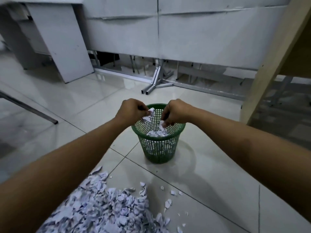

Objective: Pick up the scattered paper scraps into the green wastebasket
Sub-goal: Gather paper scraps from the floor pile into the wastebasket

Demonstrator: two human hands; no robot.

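We held our left hand [130, 109] and right hand [175, 113] over the green wastebasket [158, 145], each pinching paper scraps [150, 113] so they'd fall inside; a big pile [101, 209] lay on the floor.

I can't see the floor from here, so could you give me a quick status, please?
Left hand and right hand each pinch crumpled white paper scraps over the green mesh wastebasket. Large scrap pile still on the tiles. Nothing obstructing.

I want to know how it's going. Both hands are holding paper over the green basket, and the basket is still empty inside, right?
Not quite. The left hand and right hand do hold paper scraps over the green basket, but the head view shows scraps already lying inside it.
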